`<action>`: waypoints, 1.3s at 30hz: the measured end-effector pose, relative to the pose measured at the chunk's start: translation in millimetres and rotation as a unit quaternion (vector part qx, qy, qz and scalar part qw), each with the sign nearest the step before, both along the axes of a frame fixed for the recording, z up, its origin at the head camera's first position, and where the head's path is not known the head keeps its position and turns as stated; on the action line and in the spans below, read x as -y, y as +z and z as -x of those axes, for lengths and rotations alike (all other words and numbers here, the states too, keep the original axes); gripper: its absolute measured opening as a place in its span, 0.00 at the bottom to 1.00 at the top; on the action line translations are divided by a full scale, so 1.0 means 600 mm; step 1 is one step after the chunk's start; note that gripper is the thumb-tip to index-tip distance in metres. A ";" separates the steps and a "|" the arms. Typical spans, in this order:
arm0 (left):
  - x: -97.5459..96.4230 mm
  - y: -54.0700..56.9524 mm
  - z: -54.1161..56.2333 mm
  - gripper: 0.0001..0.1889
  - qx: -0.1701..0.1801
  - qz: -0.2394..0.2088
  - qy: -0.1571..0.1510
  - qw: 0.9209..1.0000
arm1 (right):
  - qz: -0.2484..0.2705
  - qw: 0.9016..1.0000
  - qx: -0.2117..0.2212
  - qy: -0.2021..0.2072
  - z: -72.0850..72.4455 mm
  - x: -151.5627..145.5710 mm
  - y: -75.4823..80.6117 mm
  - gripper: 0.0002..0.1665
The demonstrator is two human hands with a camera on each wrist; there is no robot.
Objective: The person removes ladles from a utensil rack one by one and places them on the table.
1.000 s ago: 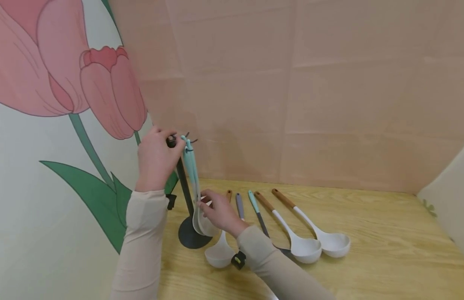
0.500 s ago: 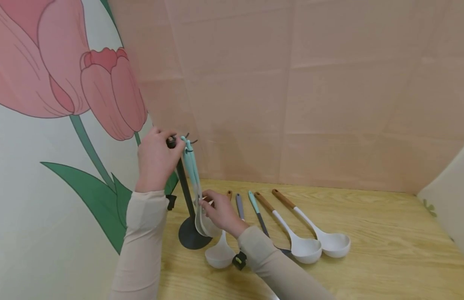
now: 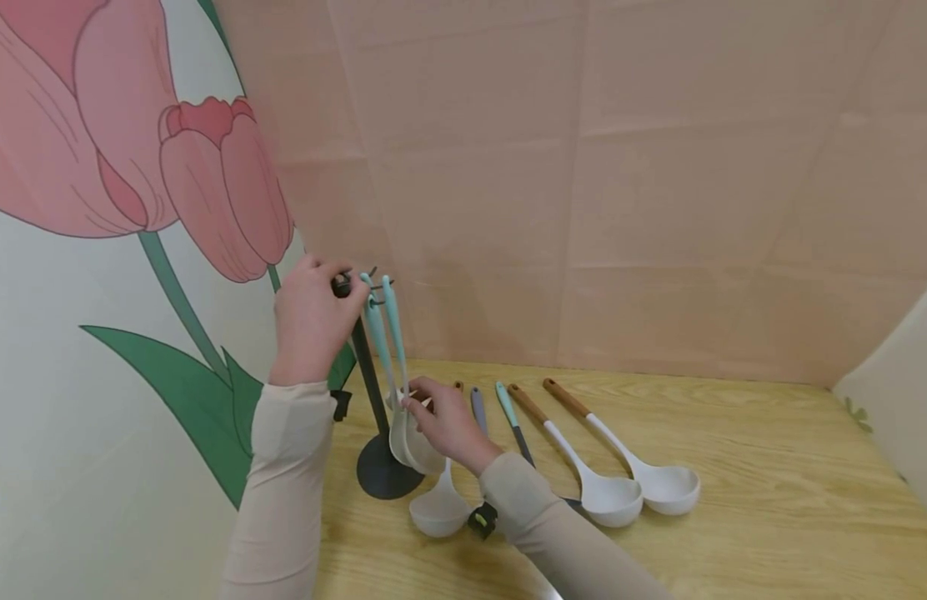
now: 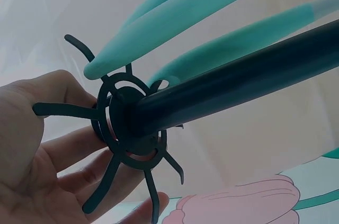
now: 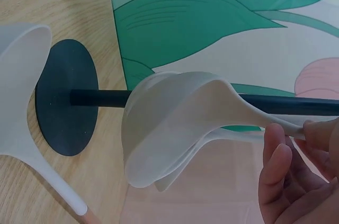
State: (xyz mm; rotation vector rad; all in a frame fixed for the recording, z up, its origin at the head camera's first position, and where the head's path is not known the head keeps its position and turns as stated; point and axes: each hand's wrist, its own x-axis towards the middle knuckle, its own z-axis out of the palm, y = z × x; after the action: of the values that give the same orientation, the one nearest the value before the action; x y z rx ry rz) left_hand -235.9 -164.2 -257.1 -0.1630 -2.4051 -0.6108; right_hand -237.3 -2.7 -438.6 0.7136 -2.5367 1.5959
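Observation:
My left hand (image 3: 313, 321) holds the knob at the top of a black utensil stand (image 3: 367, 375). In the left wrist view its fingers sit behind the hooked ring (image 4: 100, 113), and several hooks fan outward. My right hand (image 3: 450, 425) pinches the pale stem of a ladle with a teal handle (image 3: 394, 321). That ladle's bowl (image 5: 180, 123) hangs beside the pole in the right wrist view. Its handle top is by the outer end of a hook in the head view. Other teal handles (image 3: 377, 332) hang from the stand close to its left, their bowls partly hidden.
A ladle with a wooden handle (image 3: 441, 510) lies by the stand's round base (image 3: 381, 477). To the right lie a purple-handled utensil (image 3: 478, 408), a teal-handled dark utensil (image 3: 506, 402) and two white ladles (image 3: 612, 502). A tulip-patterned wall (image 3: 208, 333) rises at the left.
The pinched ladle's handle has swung right, apart from the other hanging handles and toward the hook's outer end. My right hand has shifted slightly right; my left hand stays put.

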 end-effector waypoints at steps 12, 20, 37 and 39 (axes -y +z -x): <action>-0.004 0.001 -0.003 0.17 0.002 0.001 0.003 1.000 | 0.001 1.000 -0.010 -0.017 -0.003 -0.013 -0.001 0.18; -0.004 0.001 -0.004 0.17 0.004 0.002 0.004 1.000 | 0.002 1.000 -0.021 -0.022 -0.003 -0.021 0.002 0.17; -0.001 -0.001 -0.004 0.17 -0.006 0.002 -0.005 1.000 | 0.012 0.999 -0.031 -0.027 -0.009 -0.031 0.006 0.16; 0.000 -0.001 -0.004 0.17 -0.005 0.001 -0.005 1.000 | 0.013 0.999 -0.031 -0.029 -0.009 -0.033 0.005 0.14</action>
State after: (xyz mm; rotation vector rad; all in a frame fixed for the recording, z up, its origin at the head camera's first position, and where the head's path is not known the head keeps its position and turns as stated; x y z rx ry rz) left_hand -233.7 -164.0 -257.6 -0.1779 -2.3974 -0.6099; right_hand -231.6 17.0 -435.5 0.6687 -2.4660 1.5593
